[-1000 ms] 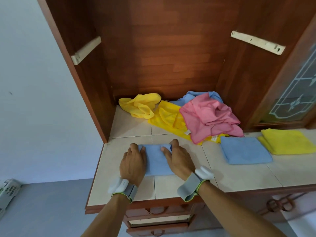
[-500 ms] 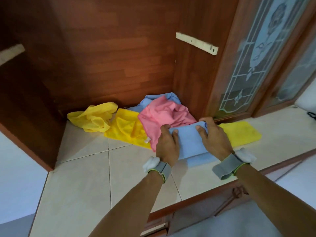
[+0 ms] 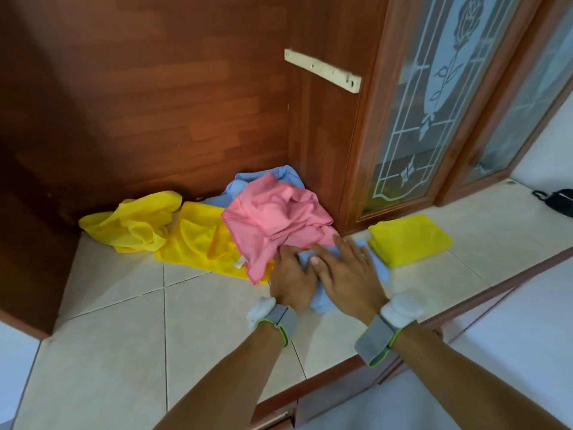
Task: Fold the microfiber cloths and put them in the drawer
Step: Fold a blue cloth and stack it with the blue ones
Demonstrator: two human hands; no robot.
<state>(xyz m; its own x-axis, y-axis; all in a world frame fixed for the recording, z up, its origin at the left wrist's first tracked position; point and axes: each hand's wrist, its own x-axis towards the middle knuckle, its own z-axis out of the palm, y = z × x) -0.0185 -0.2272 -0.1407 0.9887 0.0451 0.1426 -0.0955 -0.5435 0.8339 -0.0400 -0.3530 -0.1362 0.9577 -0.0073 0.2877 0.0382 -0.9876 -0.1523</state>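
I see the folded blue cloth [image 3: 380,269] lying flat on the tiled worktop [image 3: 124,321]. It is right under both hands. The left hand [image 3: 293,279] lies flat on the left part of the blue cloth, with its fingers stretched out. The right hand [image 3: 348,268] lies flat on the right part, with its fingers spread and pressing down. The two hands are side by side and almost touch. Bits of blue peek out between the hands, past the right hand, and at the near edge by the wrists.

The crumpled pink cloth [image 3: 279,221] sits just behind the blue cloth and touches it. The fingertips of both hands reach the pink cloth's edge. A folded yellow cloth [image 3: 409,237] lies just to the right of the blue cloth. To the left of the blue cloth, partly under the pink one, lies a flat yellow cloth [image 3: 198,240]. Farther left is a crumpled yellow cloth [image 3: 133,225]. Another crumpled blue cloth [image 3: 248,184] is far behind the folded one, in the cupboard corner. A glass door [image 3: 428,103] stands behind and to the right.
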